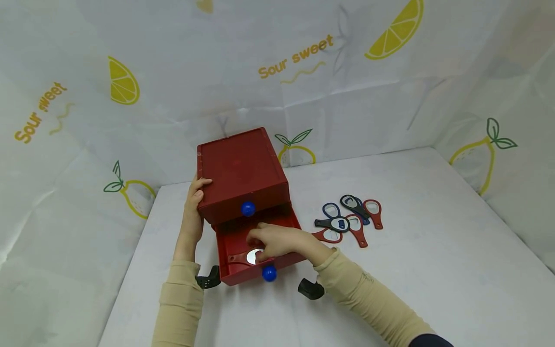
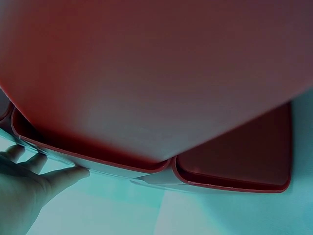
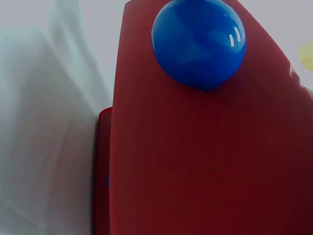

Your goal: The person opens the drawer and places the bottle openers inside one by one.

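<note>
My left hand (image 1: 193,207) rests against the left side of a red two-drawer cabinet (image 1: 238,166), with fingertips at its top edge. The left wrist view has the fingers (image 2: 66,178) extended against the red plastic. The lower drawer (image 1: 282,217) is pulled out; the upper drawer is closed. My right hand (image 1: 277,241) reaches into the lower drawer, its fingers bent over a red bottle opener (image 1: 237,258) with a shiny oval head. Thumb and fingertips overlap the head; I cannot tell whether they pinch it. A blue knob (image 3: 198,44) and red drawer front fill the right wrist view.
Several red, black and blue bottle openers (image 1: 340,224) lie overlapping on the white table (image 1: 416,270), right of the cabinet. Behind stands a white backdrop (image 1: 173,86) with lemon prints. Black wrist devices (image 1: 311,289) sit below both forearms.
</note>
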Demonstrator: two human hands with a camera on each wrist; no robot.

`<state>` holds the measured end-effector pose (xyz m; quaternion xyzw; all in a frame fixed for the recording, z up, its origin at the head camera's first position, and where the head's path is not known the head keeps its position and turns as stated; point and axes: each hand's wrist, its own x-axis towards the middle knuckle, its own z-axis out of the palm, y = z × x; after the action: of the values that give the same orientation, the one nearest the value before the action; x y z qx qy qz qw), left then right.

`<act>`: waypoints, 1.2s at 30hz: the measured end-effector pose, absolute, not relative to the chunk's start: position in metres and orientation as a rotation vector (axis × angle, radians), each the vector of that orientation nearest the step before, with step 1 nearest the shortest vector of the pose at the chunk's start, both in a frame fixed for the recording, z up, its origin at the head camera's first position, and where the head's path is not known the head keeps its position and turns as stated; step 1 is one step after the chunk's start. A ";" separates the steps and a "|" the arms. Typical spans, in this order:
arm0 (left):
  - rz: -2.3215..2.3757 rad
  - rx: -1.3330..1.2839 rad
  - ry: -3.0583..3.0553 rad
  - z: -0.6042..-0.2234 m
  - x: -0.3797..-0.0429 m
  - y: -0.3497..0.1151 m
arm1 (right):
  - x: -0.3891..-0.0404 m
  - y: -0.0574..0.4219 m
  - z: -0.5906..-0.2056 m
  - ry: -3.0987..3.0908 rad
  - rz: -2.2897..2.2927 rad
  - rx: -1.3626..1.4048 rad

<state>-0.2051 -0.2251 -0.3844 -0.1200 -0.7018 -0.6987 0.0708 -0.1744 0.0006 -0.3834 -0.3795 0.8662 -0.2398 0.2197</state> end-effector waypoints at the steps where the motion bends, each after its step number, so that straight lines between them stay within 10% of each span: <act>1: -2.100 -0.361 -2.113 -0.384 -0.205 -0.225 | -0.175 0.001 -0.383 2.406 -0.673 -1.055; 36: -2.104 -0.365 -2.121 -0.384 -0.205 -0.225 | -0.159 0.107 -0.374 2.509 -1.650 -0.791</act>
<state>-0.2046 -0.2255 -0.3839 -0.1210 -0.7032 -0.6975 0.0659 -0.1591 0.1066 -0.3738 -0.2548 0.8077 -0.5313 0.0180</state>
